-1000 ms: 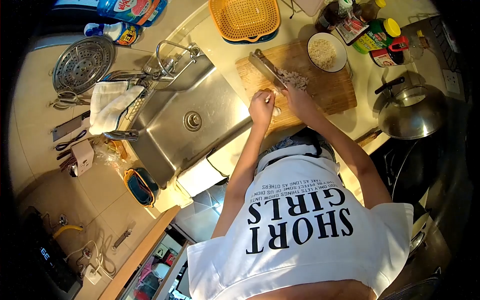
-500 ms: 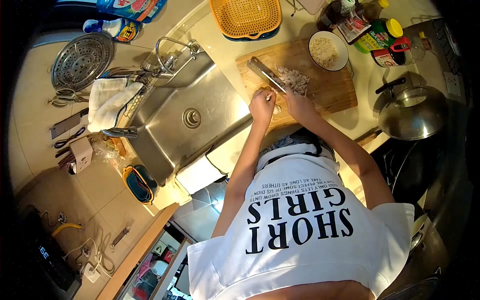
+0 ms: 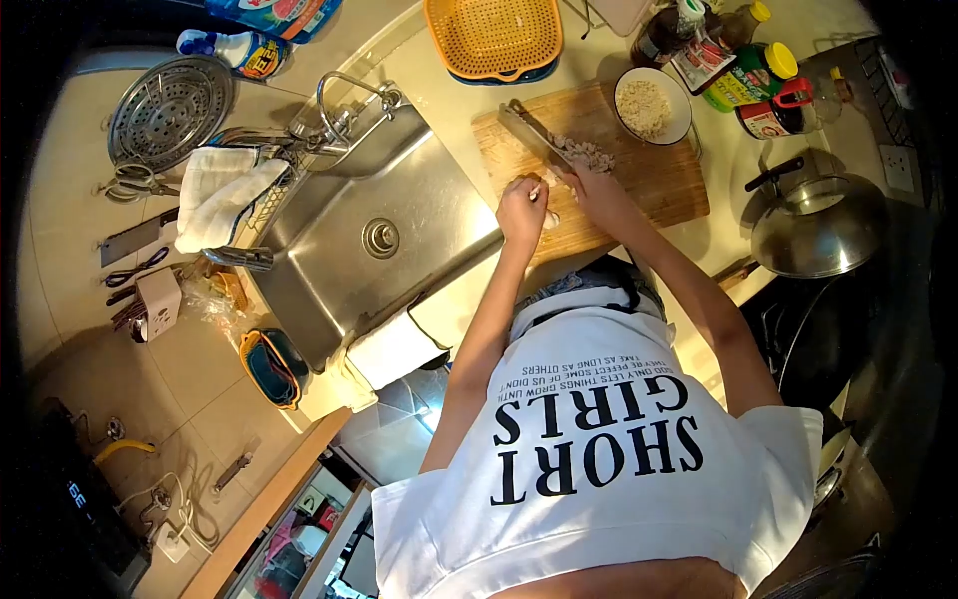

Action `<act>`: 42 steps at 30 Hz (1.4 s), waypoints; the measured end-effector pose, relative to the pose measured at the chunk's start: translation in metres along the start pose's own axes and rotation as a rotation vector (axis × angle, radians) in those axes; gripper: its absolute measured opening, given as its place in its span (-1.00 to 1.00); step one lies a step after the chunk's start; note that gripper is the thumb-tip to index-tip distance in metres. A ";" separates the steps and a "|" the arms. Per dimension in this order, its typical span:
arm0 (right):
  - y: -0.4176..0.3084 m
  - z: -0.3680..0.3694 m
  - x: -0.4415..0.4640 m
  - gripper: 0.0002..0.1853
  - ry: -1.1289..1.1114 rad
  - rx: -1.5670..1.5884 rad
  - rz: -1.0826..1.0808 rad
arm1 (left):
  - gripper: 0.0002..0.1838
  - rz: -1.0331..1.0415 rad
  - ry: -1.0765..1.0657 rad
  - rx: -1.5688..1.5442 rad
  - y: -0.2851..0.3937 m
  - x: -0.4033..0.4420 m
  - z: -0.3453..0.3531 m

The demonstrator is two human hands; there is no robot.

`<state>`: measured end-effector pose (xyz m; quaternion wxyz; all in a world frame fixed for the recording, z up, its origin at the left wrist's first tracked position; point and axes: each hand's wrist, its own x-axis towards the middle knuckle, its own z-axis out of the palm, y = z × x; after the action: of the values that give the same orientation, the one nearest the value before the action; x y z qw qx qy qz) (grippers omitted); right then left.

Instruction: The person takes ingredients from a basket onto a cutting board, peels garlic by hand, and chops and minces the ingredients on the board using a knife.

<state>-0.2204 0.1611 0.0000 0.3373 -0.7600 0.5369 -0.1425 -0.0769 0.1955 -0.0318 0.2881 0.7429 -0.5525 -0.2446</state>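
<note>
A wooden cutting board [image 3: 659, 180] lies on the counter right of the sink. My right hand [image 3: 597, 195] is wrapped round the handle end of a cleaver [image 3: 534, 132], whose blade points to the upper left over the board. Chopped pale pieces [image 3: 589, 155] lie beside the blade, partly hidden by it. My left hand [image 3: 522, 212] is closed at the board's left edge, with a small white piece, like garlic, between its fingers. Another small white piece [image 3: 551, 220] rests on the board just right of that hand.
A white bowl [image 3: 679, 88] of chopped bits overlaps the board's upper right corner. Sauce bottles [image 3: 755, 75] stand behind it. A lidded wok [image 3: 823, 235] is at the right. The steel sink [image 3: 379, 290] lies left, an orange basket [image 3: 494, 35] above.
The cleaver blade has tilted and shifted slightly, now covering more of the chopped pieces than half a second ago. My left hand stays at nearly the same place.
</note>
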 end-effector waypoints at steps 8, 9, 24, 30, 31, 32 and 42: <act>-0.006 0.001 -0.023 -0.81 -0.036 -0.073 0.071 | -0.85 0.012 0.004 -0.054 -0.001 -0.002 -0.003; -0.005 0.005 -0.024 -0.81 -0.037 -0.073 0.071 | -0.85 0.015 0.012 -0.051 -0.002 -0.002 -0.001; -0.010 0.036 -0.008 -0.86 -0.039 -0.157 0.096 | -0.87 0.015 0.082 0.014 -0.006 -0.002 -0.002; -0.010 0.025 0.021 -0.80 -0.003 -0.087 0.024 | -0.90 -0.037 0.086 -0.032 0.001 -0.004 -0.017; -0.014 0.015 0.016 -0.79 0.022 -0.021 0.018 | -0.93 -0.067 0.101 -0.050 0.002 -0.005 -0.021; -0.015 0.009 0.010 -0.78 0.043 0.043 0.013 | -0.93 -0.071 0.105 -0.052 -0.001 -0.005 -0.022; -0.015 0.004 -0.013 -0.78 0.068 -0.018 0.128 | -0.87 0.022 0.080 -0.052 0.001 0.002 -0.011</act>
<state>-0.2126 0.1773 0.0090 0.3205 -0.7217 0.5970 -0.1417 -0.0695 0.1949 -0.0238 0.3319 0.7383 -0.5420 -0.2259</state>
